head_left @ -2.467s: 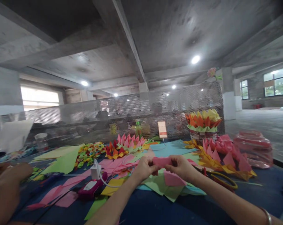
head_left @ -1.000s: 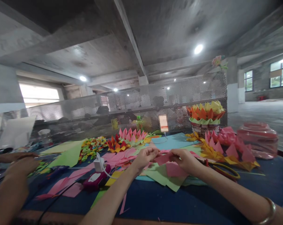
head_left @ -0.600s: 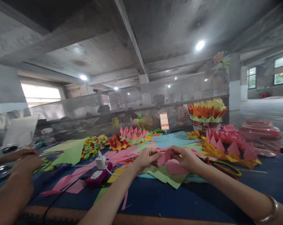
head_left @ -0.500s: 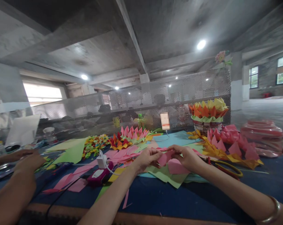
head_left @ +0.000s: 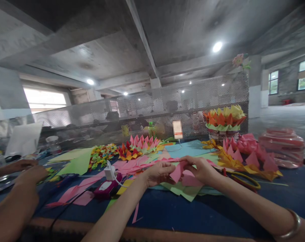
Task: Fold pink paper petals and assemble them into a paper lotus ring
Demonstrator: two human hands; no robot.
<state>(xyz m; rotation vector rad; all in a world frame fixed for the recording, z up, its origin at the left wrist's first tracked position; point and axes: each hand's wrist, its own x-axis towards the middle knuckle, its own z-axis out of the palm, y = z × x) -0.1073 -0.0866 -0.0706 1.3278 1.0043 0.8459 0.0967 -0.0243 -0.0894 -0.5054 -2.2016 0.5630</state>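
A small piece of pink paper (head_left: 177, 172) is held up between my two hands above the table. My left hand (head_left: 160, 172) pinches its left edge, with the fingers curled. My right hand (head_left: 198, 168) grips the upper right of the same piece, thumb and fingers closed on it. Just below lie another pink paper piece (head_left: 191, 179) and light green sheets (head_left: 190, 193), partly hidden by my hands. Pink paper strips (head_left: 129, 166) are spread out beyond my left hand. Yellow-handled scissors or pliers (head_left: 245, 180) rest right of my right wrist.
A purple power strip (head_left: 108, 186) with a white charger (head_left: 109, 171) sits left of my forearm. Folded paper flowers (head_left: 144, 143) and a paper basket (head_left: 224, 122) stand behind. A pink plastic jar (head_left: 281, 148) is at right. Another person's hands (head_left: 28, 171) work at far left.
My left hand has shifted slightly at the pink paper, and the paper is tilted more upright, showing more of its face. My right hand stays nearly in place.
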